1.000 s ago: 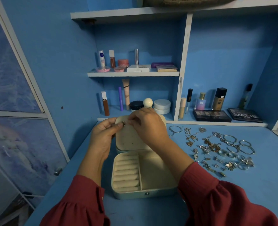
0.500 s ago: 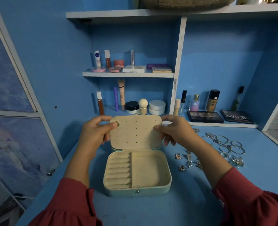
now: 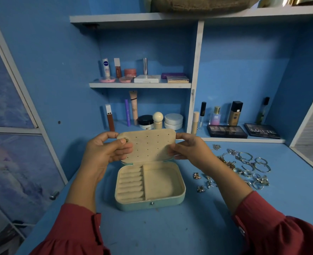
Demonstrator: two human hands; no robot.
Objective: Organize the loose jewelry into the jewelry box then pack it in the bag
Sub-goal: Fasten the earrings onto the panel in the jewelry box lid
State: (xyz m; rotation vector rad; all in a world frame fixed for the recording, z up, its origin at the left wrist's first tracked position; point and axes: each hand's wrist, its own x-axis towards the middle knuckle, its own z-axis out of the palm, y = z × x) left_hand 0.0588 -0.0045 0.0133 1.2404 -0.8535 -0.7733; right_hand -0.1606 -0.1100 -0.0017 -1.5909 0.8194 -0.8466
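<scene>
Nearest, red sleeves (image 3: 75,230) at both lower corners. On the blue counter (image 3: 170,234), box (image 3: 150,183) open and centred, teal outside, cream inside, ring rolls in the left compartment, right compartment bare. Same spot as half a second before; a full second back, shown further right under a lower camera aim.

Above it, lid (image 3: 148,144) upright, dotted with small holes. Left hand (image 3: 104,153) at the lid's left edge, fingers curled, thumb and forefinger pinching a small earring (image 3: 126,140) against the top left corner. Grip and earring unchanged across all three moments. Right hand (image 3: 190,150) gripping the lid's right edge, thumb in front, fingers behind. One second earlier, up at the lid's top beside the left hand, over the earring; by half a second ago, moved off to the right edge, and kept there since.

Right of the box, loose jewelry (image 3: 244,168) spread on the counter: small earrings nearest, rings, hoops and chains beyond. Partly hidden behind the right forearm, as half a second ago; a second ago, fully visible.

Farther back, cosmetics (image 3: 157,118) standing on the shelves (image 3: 140,85).
</scene>
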